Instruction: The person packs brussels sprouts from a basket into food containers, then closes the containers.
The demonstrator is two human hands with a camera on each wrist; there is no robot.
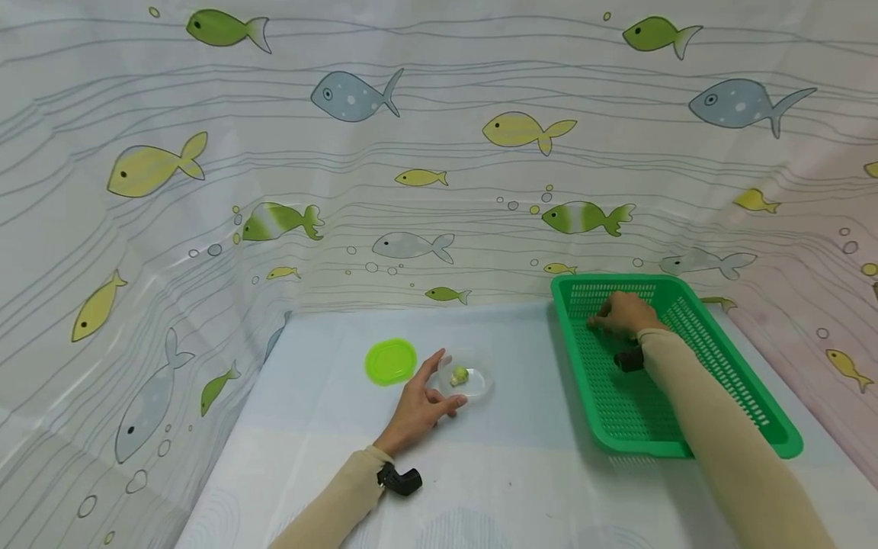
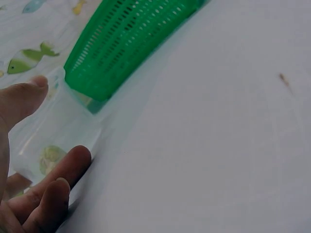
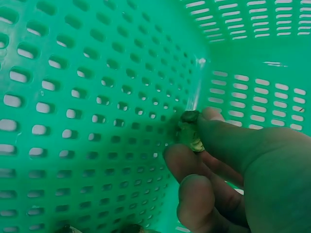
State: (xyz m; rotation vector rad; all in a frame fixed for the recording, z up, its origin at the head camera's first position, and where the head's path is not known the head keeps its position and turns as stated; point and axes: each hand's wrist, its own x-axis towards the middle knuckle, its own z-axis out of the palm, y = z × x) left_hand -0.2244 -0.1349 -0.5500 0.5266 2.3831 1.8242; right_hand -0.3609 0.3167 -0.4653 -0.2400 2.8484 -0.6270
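head view: on the counter (image 1: 507,473), the left hand (image 1: 414,404) holds a clear tub (image 1: 482,389) between thumb and fingers, about midway along the counter and short of its back edge. one small green sprout (image 1: 459,375) lies inside the tub. just left of that, toward the back left corner, a lime green lid (image 1: 391,362) lies flat. a green basket (image 1: 652,447) stands along the right edge of the counter, its far end near the back right corner. the right hand (image 1: 624,314) is down inside the basket's far part; the right wrist view shows its thumb and finger pinching a small green piece (image 3: 187,136) near the basket's wall. fish-patterned sheeting (image 1: 453,191) rises behind.
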